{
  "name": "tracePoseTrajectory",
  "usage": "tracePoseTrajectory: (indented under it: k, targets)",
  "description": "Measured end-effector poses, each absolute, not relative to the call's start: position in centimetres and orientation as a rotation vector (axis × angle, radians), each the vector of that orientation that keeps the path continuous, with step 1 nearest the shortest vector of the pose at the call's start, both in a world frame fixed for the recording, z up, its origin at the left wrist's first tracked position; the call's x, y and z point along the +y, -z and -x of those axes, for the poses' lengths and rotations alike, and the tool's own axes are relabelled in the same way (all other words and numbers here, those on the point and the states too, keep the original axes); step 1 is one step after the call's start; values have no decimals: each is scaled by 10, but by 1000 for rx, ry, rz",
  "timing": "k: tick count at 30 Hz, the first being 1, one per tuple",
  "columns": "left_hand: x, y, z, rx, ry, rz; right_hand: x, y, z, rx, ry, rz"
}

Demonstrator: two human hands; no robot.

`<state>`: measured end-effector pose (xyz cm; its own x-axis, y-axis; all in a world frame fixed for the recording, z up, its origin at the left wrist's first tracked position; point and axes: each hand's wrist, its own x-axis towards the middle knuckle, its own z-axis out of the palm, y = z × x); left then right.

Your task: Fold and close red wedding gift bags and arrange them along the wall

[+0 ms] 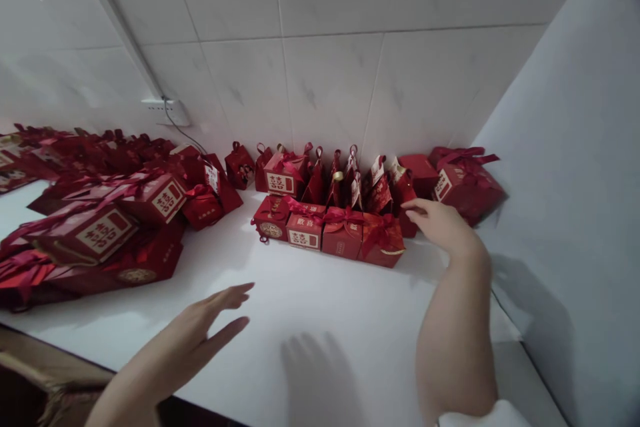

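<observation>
My left hand (213, 323) hovers over the white tabletop (270, 340), fingers spread and nothing in it. My right hand (433, 219) is at the right end of a row of red gift boxes; its fingertips are beside a red box (406, 203), and whether they touch it or hold something I cannot make out. The front row has a box with a white label (305, 225), a plain red one (342, 235) and a ribboned one (381, 240). Behind them several upright boxes with ribbon loops stand against the wall. A ribboned box (467, 183) lies tilted right of my right hand.
Many red boxes are piled on the left, among them a labelled box (93, 230). A power socket (166, 111) with a cable is on the tiled wall (330, 80). A pale panel (565, 167) bounds the right side. Brown cardboard (70, 407) shows below the table's front edge.
</observation>
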<state>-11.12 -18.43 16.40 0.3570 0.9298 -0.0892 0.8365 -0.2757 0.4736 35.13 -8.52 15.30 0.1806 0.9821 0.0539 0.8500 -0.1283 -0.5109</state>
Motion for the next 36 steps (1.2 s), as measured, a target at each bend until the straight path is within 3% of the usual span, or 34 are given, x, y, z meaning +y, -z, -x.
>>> tracePoseTrajectory:
  k: [4, 12, 21, 23, 28, 36]
  targets:
    - [-149, -190, 58, 1207, -89, -2257, -81, -161, -324, -1892, -536, 1884]
    - [-120, -230, -3, 773, 35, -2433, -57, -133, -292, -2021, -621, 2214]
    - [-99, -224, 13, 908, 99, -2367, -83, -157, -315, -1962, -615, 2289]
    - [-89, -225, 20, 908, 46, -2340, -107, -174, -325, -1986, -599, 2155]
    - [-63, -222, 15, 674, -314, -2044, -159, -213, -331, -2135, -690, 1251]
    - [-72, -197, -10, 503, -255, -1853, -133, -219, -284, -2046, -848, 697]
